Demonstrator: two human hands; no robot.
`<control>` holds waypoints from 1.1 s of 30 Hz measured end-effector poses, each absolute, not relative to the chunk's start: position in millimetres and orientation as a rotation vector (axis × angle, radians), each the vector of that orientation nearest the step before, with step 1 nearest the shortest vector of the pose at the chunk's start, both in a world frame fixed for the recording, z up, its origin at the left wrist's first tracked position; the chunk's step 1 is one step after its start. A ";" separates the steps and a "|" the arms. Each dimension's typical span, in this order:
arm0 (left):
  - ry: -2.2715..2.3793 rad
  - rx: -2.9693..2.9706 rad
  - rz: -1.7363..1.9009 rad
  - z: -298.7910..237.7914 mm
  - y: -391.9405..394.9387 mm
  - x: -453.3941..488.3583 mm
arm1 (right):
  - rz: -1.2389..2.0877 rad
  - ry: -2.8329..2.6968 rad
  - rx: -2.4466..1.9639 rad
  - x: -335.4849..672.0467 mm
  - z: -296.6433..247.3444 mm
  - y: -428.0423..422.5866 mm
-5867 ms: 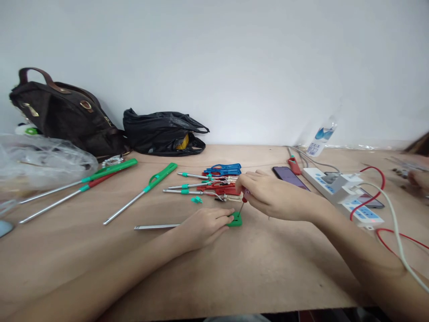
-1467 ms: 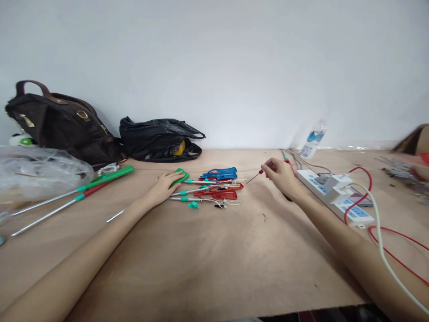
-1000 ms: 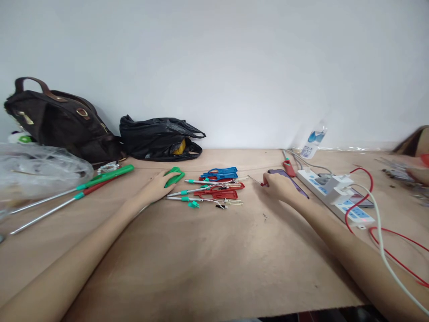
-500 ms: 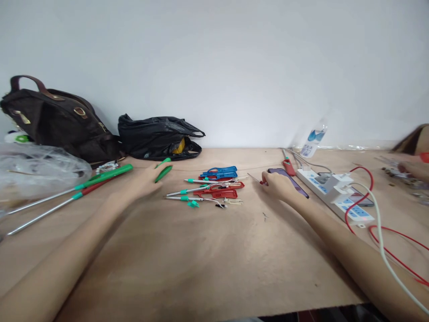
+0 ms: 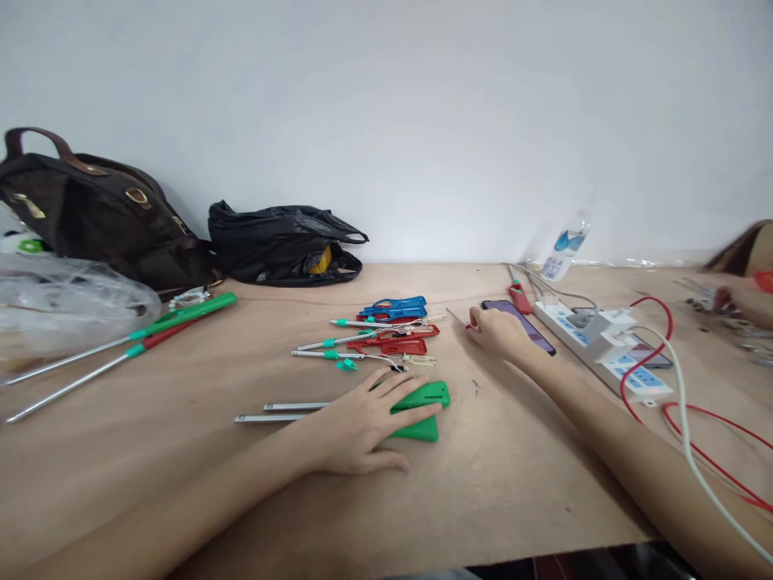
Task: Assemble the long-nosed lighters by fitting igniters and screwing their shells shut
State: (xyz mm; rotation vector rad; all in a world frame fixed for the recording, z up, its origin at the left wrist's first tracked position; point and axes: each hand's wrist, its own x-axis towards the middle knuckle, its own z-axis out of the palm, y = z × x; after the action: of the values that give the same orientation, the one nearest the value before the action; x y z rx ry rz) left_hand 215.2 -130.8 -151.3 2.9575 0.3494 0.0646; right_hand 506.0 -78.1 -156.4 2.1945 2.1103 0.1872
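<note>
My left hand [image 5: 365, 423] lies flat with its fingers spread over two long lighters with green handles [image 5: 426, 395]. Their metal tubes [image 5: 281, 418] stick out to the left from under it. My right hand [image 5: 498, 332] is closed round a small screwdriver [image 5: 458, 319], its thin shaft pointing to the upper left; the palm hides part of its red handle. Between the hands are opened lighters in red [image 5: 402, 347] and blue [image 5: 395, 308], with tubes, white wires and a loose green piece [image 5: 346, 365]. Small screws [image 5: 477, 387] lie below my right hand.
At left, a green and a red lighter [image 5: 187, 312] lie before a clear plastic bag [image 5: 72, 302], a dark backpack [image 5: 97, 217] and a black bag [image 5: 278, 246]. On the right are a phone [image 5: 531, 334], power strip [image 5: 628, 379], cables, bottle [image 5: 564, 251] and another person's hand [image 5: 740, 300].
My left hand has come from the far left to the front middle, and two green lighters now lie under it, fingers spread. My right hand stays in place with the screwdriver.
</note>
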 end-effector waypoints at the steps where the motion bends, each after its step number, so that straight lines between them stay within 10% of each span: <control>1: 0.357 2.963 0.051 -153.1 -130.4 215.1 | 0.188 2.121 2.184 505.4 -156.7 -78.1; 21: 0.482 2.978 0.230 -164.6 -130.4 213.6 | 0.261 2.385 2.121 488.2 -147.6 -91.2; 33: 0.402 3.069 0.398 -166.4 -138.6 215.6 | -0.296 3.129 1.626 465.2 -147.5 -108.0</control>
State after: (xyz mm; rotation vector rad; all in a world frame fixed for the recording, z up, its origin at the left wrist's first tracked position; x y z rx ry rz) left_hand 215.6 -138.6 -166.4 3.0691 0.4024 0.3977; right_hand 465.2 -108.0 -147.5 1.6265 3.1286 -0.2955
